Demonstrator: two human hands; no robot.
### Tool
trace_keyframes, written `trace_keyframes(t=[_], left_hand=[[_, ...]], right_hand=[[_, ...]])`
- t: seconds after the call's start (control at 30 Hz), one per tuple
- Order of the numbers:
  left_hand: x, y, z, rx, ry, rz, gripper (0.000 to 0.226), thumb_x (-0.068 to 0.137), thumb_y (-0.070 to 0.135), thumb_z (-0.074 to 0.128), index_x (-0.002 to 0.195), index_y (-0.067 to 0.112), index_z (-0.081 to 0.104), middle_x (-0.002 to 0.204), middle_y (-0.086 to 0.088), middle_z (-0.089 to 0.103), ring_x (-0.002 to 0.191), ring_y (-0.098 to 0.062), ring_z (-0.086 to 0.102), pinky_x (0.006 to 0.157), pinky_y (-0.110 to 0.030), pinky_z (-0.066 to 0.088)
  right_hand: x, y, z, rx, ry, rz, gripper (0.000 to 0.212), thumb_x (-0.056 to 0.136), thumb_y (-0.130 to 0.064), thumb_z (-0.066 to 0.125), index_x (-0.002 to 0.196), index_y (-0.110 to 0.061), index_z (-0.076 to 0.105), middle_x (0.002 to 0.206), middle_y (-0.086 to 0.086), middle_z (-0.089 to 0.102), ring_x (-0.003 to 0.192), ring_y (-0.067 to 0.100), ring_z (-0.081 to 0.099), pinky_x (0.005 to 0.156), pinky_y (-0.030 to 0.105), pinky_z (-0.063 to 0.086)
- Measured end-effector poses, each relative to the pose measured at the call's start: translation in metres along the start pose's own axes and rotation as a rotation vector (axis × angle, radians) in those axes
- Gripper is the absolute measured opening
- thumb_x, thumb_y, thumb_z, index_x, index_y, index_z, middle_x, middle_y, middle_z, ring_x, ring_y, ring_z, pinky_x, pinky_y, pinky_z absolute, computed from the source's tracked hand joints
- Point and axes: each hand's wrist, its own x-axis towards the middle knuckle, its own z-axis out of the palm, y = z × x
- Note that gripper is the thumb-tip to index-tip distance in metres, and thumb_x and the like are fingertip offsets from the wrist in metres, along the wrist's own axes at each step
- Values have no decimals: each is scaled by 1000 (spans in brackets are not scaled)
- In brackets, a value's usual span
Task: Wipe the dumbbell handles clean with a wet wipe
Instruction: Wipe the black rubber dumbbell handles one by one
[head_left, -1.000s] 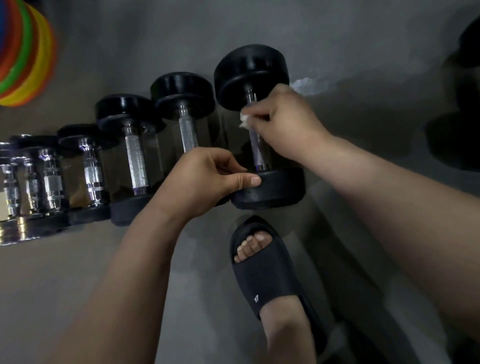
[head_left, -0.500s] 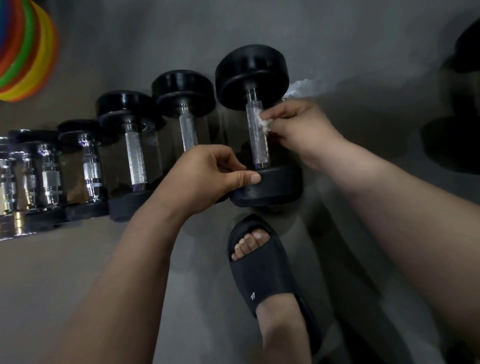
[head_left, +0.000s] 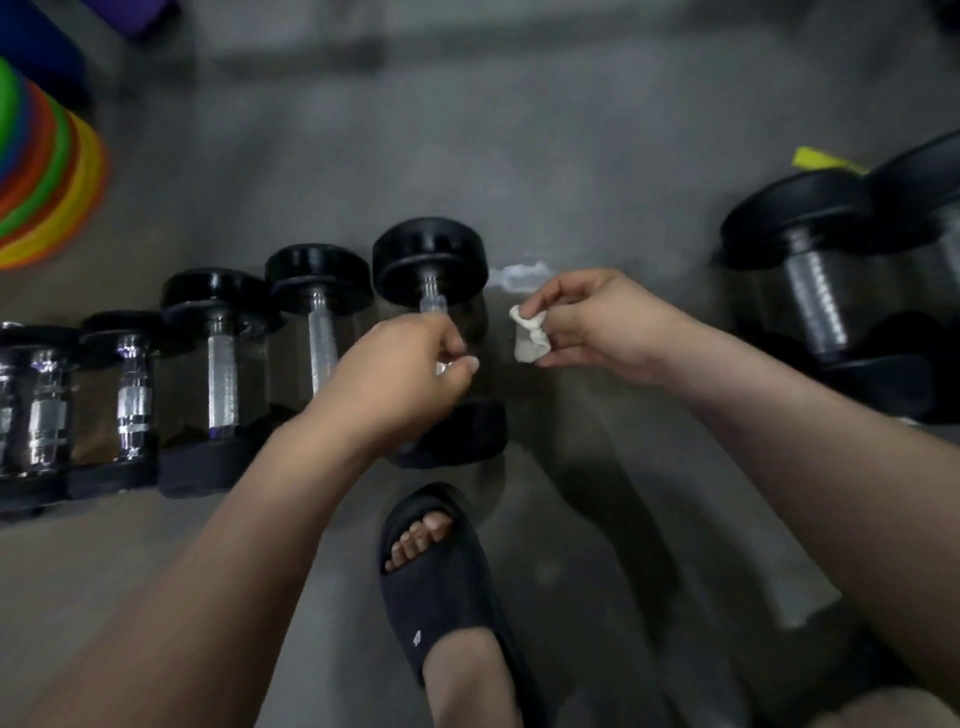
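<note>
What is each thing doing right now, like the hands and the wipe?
left hand: grips the dumbbell handle
right hand: pinches the wet wipe
wet wipe: crumpled, off the handle
row of dumbbells: lying side by side
cones: stacked

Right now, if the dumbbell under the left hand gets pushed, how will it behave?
Probably heavy: the dumbbell has thick black ends. Round ends on the floor, so it may roll; its neighbour likely blocks leftward.
</note>
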Motion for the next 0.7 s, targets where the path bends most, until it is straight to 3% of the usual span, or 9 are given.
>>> trace_keyframes(t=[0.1,0.2,0.4,0.47,0.53,0.63,0.7], left_hand=[[12,40,-1,-35,12,80,14,93,36,60,99,24,66,100,2,70,97,-22,65,83,-38,53],[31,83,-6,9,-1,157,15,94,29,53,98,21,65,103,-4,70,99,-27,64,84,-37,52],[61,157,-45,211,-88,303,7,92,25,50,90,22,57,103,-10,68,96,-34,62,75,-33,47],[68,183,-53,260,-117,339,6,92,27,52,91,23,56,106,-10,68,99,-35,62,78,-34,50],[76,204,-51,296,-184,339,8,93,29,53,94,22,59,109,-10,68,102,-34,62,83,-34,51],[90,227,-38,368,-333,314,13,94,29,53,101,20,60,111,-8,67,103,-32,61,88,-36,53],[99,242,-30,409,-385,307,19,95,30,51,107,18,61,111,-8,65,103,-31,60,90,-37,53]], right_hand=[[-27,-29,-29,21,35,-8,26,94,11,50,87,-10,65,81,13,65,71,19,64,77,36,61],[-53,-63,-63,68,112,-66,25,94,12,47,85,-4,65,101,23,63,84,26,61,67,28,62],[-107,-101,-146,-166,167,-74,15,91,4,60,84,-4,69,99,16,69,88,22,69,88,36,60],[-123,-102,-175,-302,231,-61,14,90,8,62,91,-2,71,105,18,72,91,23,72,81,30,62],[-136,-98,-203,-399,269,-58,14,89,6,65,98,-4,71,98,16,72,81,19,72,73,27,62],[-141,-85,-240,-489,333,-59,25,86,0,73,109,-9,70,95,19,68,80,28,72,80,36,62],[-138,-77,-260,-489,357,-59,30,86,-1,73,115,-7,70,96,12,70,79,22,73,76,29,62]])
